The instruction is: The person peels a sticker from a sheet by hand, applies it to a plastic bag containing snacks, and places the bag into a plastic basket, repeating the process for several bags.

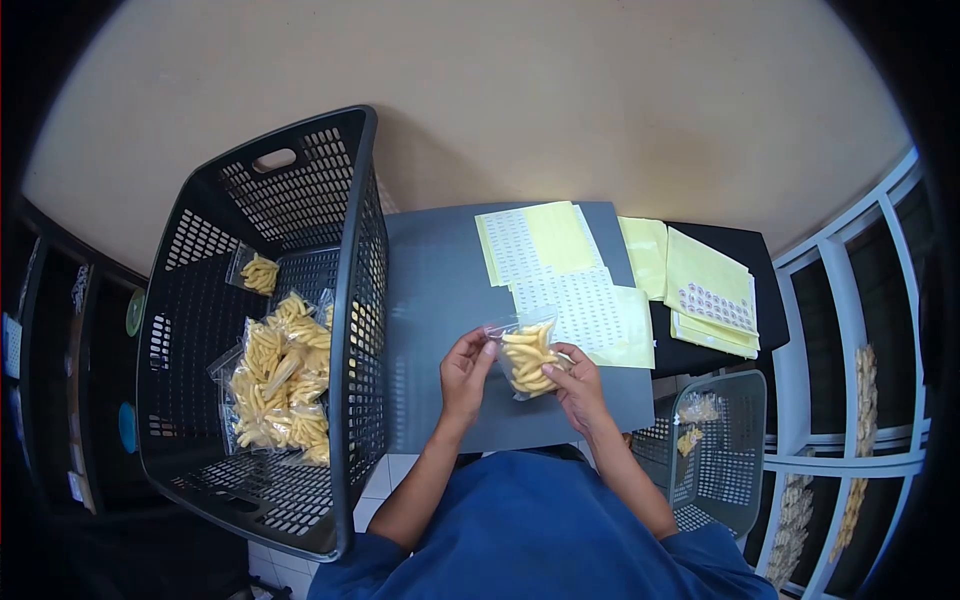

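Note:
Over the front part of the grey table (430,270), a clear plastic bag of yellow stick-shaped snacks (530,358) is held up between both hands. My left hand (466,375) pinches the bag's upper left edge between thumb and fingers. On the other side, my right hand (578,385) grips the bag's right side, its thumb across the front. Just behind the bag lie sheets of small printed labels (565,305) on yellow backing. The right fingers behind the bag are partly hidden.
At left, a large dark plastic basket (365,250) holds several filled snack bags (280,370). More yellow label sheets (705,275) rest on a black surface at right. Below them a smaller grey basket (745,440) contains a few bags. A pale metal rack (835,290) stands far right.

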Tool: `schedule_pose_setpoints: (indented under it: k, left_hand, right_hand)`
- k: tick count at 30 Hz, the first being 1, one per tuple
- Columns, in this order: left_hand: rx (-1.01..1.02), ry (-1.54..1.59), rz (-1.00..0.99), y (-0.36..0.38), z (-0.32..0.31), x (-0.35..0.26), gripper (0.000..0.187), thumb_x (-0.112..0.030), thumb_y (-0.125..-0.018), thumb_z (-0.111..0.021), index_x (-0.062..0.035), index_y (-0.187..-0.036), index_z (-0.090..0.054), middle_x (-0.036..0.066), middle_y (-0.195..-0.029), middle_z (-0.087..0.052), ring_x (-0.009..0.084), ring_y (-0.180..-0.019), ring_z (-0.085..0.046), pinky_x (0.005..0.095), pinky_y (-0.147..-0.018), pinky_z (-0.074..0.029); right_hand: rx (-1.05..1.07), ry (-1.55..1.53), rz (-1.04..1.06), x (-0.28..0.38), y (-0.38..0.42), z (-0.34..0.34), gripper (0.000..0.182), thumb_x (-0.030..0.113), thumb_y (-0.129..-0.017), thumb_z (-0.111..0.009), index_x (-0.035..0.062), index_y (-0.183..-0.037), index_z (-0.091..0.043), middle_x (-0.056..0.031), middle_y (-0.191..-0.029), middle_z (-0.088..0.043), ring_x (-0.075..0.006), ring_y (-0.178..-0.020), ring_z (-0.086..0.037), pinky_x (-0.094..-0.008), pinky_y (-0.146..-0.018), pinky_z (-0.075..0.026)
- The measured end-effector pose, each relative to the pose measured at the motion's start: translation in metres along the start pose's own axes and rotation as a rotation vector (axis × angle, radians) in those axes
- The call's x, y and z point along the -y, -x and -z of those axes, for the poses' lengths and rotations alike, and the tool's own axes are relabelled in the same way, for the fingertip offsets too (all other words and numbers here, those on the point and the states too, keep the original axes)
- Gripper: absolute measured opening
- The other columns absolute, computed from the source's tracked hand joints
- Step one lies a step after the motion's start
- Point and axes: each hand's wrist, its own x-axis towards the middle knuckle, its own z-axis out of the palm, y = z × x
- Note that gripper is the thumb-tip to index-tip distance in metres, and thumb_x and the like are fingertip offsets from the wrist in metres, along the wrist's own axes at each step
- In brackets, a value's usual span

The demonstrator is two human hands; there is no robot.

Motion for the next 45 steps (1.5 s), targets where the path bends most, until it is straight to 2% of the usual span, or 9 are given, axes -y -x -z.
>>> schedule_pose_setpoints:
  k: [2, 5, 8, 12, 15, 21, 30, 38, 45]
  left_hand:
    - [-0.055, 0.099, 0.055, -0.007, -0.010, -0.003, 0.026, -0.010, -0.099, -0.067, 0.0063, -0.119, -0.065, 0.010, -0.109, -0.070, 0.0134, -0.104, -0.066, 0.0247, -0.086, -0.052]
    - [-0.059, -0.028, 0.093, -0.008, -0.017, -0.007, 0.018, -0.010, -0.098, -0.068, 0.0037, -0.108, -0.069, 0.009, -0.100, -0.072, 0.0141, -0.088, -0.069, 0.0256, -0.078, -0.054]
    - [0.017, -0.147, 0.013, 0.000, -0.029, -0.020, 0.015, -0.011, -0.095, -0.072, 0.0035, -0.099, -0.073, 0.008, -0.094, -0.073, 0.0131, -0.085, -0.068, 0.0245, -0.078, -0.053]
    - [0.127, -0.313, -0.104, 0.008, -0.036, -0.022, 0.010, -0.007, -0.092, -0.074, 0.0032, -0.093, -0.075, 0.008, -0.088, -0.073, 0.0130, -0.084, -0.068, 0.0250, -0.078, -0.053]
    - [0.193, -0.489, -0.168, 0.017, -0.042, -0.036, 0.007, -0.004, -0.089, -0.075, 0.0026, -0.091, -0.076, 0.009, -0.088, -0.073, 0.0136, -0.084, -0.067, 0.0260, -0.077, -0.053]
    - [0.172, -0.579, -0.250, 0.026, -0.034, -0.034, 0.003, 0.000, -0.087, -0.074, 0.0022, -0.089, -0.075, 0.009, -0.090, -0.072, 0.0140, -0.081, -0.067, 0.0265, -0.074, -0.052]
    - [0.007, -0.296, -0.134, 0.037, -0.035, -0.012, 0.003, 0.004, -0.092, -0.069, 0.0050, -0.091, -0.072, 0.008, -0.090, -0.071, 0.0148, -0.084, -0.070, 0.0263, -0.077, -0.055]
    - [-0.038, -0.186, -0.049, 0.040, -0.028, -0.013, 0.005, 0.002, -0.095, -0.066, 0.0046, -0.092, -0.069, 0.009, -0.086, -0.070, 0.0157, -0.080, -0.071, 0.0271, -0.079, -0.057]
    - [-0.125, -0.219, 0.026, 0.043, -0.022, 0.001, 0.003, 0.002, -0.096, -0.064, 0.0025, -0.094, -0.066, 0.008, -0.083, -0.069, 0.0132, -0.075, -0.068, 0.0272, -0.071, -0.057]
  right_hand:
    - [0.013, 0.013, -0.012, 0.003, 0.001, -0.001, 0.041, -0.002, -0.092, -0.069, -0.0013, -0.128, -0.050, -0.0141, -0.109, -0.070, -0.0163, -0.101, -0.068, -0.0276, -0.086, -0.057]
    - [0.043, 0.193, 0.090, 0.009, 0.002, 0.006, 0.044, 0.004, -0.090, -0.074, -0.0003, -0.128, -0.053, -0.0115, -0.109, -0.071, -0.0172, -0.101, -0.067, -0.0320, -0.087, -0.055]
    - [-0.052, 0.752, 0.586, 0.021, -0.007, 0.013, 0.036, 0.011, -0.084, -0.078, 0.0040, -0.116, -0.065, -0.0090, -0.107, -0.072, -0.0210, -0.101, -0.067, -0.0371, -0.091, -0.050]
    - [0.118, 1.103, 0.681, 0.064, -0.002, -0.005, 0.011, 0.019, -0.081, -0.078, 0.0094, -0.085, -0.075, -0.0065, -0.094, -0.073, -0.0247, -0.096, -0.065, -0.0389, -0.101, -0.039]
    - [0.261, 1.205, 0.610, 0.075, 0.000, -0.014, 0.014, 0.023, -0.084, -0.075, 0.0088, -0.086, -0.074, -0.0039, -0.089, -0.073, -0.0225, -0.094, -0.065, -0.0389, -0.101, -0.036]
    - [0.328, 1.197, 0.559, 0.065, 0.004, -0.019, 0.016, 0.024, -0.087, -0.072, 0.0086, -0.083, -0.075, -0.0037, -0.086, -0.073, -0.0206, -0.087, -0.066, -0.0382, -0.100, -0.035]
    - [0.329, 1.005, 0.424, 0.074, 0.010, -0.001, 0.015, 0.013, -0.086, -0.074, -0.0016, -0.091, -0.075, -0.0117, -0.084, -0.073, -0.0247, -0.075, -0.069, -0.0333, -0.069, -0.052]
    - [0.218, 0.878, 0.350, 0.068, 0.018, 0.013, 0.014, 0.011, -0.090, -0.073, -0.0028, -0.090, -0.075, -0.0090, -0.079, -0.073, -0.0147, -0.073, -0.067, -0.0301, -0.067, -0.051]
    - [0.108, 0.656, 0.226, 0.024, 0.011, 0.026, 0.011, 0.008, -0.091, -0.071, -0.0024, -0.095, -0.074, -0.0070, -0.079, -0.073, -0.0092, -0.069, -0.065, -0.0255, -0.063, -0.050]
